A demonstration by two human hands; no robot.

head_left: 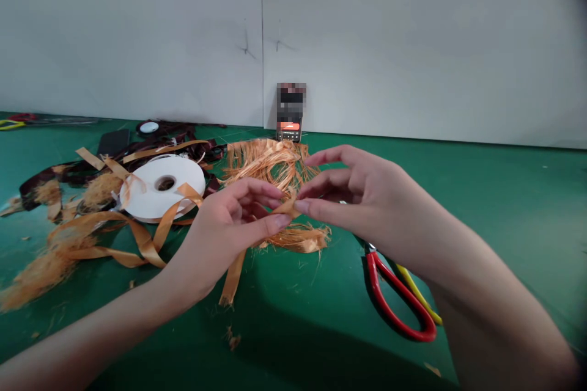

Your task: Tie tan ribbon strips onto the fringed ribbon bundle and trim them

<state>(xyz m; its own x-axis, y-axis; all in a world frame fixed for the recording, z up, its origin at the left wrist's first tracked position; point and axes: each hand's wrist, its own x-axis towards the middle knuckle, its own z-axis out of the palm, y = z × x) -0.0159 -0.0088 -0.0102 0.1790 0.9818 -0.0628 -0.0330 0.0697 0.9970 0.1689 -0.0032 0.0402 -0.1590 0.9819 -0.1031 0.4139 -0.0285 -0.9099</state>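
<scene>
My left hand (224,229) and my right hand (358,204) meet in the middle of the view, their fingertips pinching a strip of orange satin ribbon (288,208). A loose end of orange ribbon (233,278) hangs below my left hand. Directly behind and beneath my fingers lies a frayed bundle of orange ribbon fibres (270,165). Under my right wrist are red-handled scissors (398,299). A white ribbon spool (161,188) lies to the left, looped with more orange ribbon (142,244).
The green work surface (504,208) runs back to a white wall (413,43). A phone (290,131) leans against the wall. Dark ribbon (68,174), orange fibre tufts (41,275), and a black rectangular object (113,142) lie at left. Yellow handles (417,296) sit beside the scissors.
</scene>
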